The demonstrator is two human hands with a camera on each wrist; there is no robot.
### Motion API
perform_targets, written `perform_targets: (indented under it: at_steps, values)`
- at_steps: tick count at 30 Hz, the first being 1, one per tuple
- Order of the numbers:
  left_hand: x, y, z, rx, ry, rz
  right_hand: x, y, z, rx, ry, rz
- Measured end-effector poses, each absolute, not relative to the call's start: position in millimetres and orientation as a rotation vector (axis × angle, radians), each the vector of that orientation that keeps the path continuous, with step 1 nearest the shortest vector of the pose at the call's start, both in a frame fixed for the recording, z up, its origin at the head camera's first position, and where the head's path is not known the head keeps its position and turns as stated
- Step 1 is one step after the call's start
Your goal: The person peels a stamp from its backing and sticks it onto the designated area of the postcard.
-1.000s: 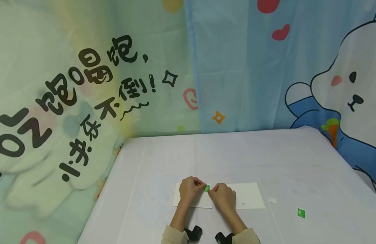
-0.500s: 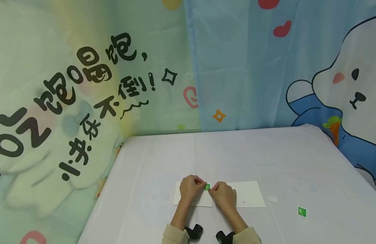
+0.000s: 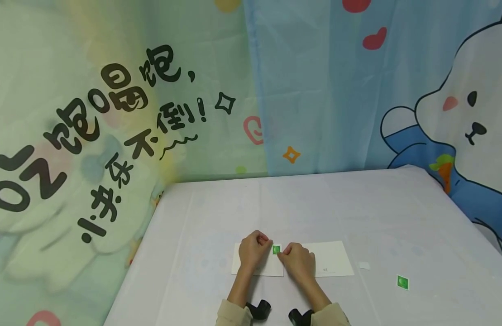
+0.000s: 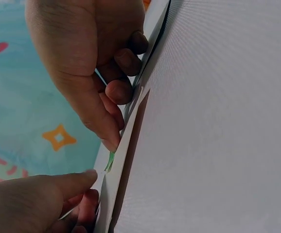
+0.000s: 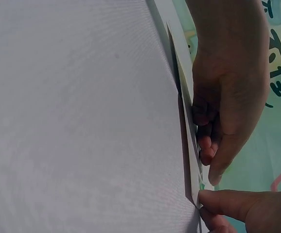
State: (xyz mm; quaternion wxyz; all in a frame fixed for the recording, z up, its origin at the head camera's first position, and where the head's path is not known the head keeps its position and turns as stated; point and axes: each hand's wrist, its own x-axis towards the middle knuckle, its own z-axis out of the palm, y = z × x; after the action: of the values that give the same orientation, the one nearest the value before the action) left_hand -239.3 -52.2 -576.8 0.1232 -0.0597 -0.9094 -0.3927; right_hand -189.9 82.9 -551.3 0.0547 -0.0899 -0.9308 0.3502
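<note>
A small green stamp [image 3: 276, 249] with a white edge sits at the upper right corner of the left white paper piece [image 3: 270, 268], which looks like an envelope. My right hand [image 3: 298, 262] pinches the stamp's lower right edge between thumb and fingertip. In the left wrist view the stamp [image 4: 110, 161] is seen edge-on, slightly bent, right under the right thumb. Just off the stamp's upper left corner is my left hand [image 3: 252, 251], its thumb reaching toward it and the other fingers bent. In the right wrist view the left hand [image 5: 230, 92] is above the right hand [image 5: 257, 206].
A second white paper piece [image 3: 330, 260] lies partly under the right hand. Farther right are a small white scrap [image 3: 364, 266] and another green stamp [image 3: 403, 282]. White cloth covers the table [image 3: 218, 203]; a printed curtain [image 3: 308, 90] hangs behind.
The left fingertips have moved off the stamp, slightly up and left. More of the stamp shows and it looks squarer. The right hand stays at its lower right edge.
</note>
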Motion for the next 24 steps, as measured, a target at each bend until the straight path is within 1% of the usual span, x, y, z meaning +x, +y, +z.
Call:
perform_targets:
  at_steps: [7,18,24]
  values:
    - [-239.0,-52.5,-579.0,-0.169,-2.655,-1.188,-190.0,82.7,-552.3,-0.277,-2.825,1.055]
    - [-238.4,-50.7,-579.6,-0.175,-2.695,-1.104,-188.5,80.7,-554.9,-0.305,-2.815,1.012]
    - [-236.3,-51.9,-572.8,-0.238,-2.727,-1.198,-188.7,79.3,-555.3,-0.297,-2.801,1.003]
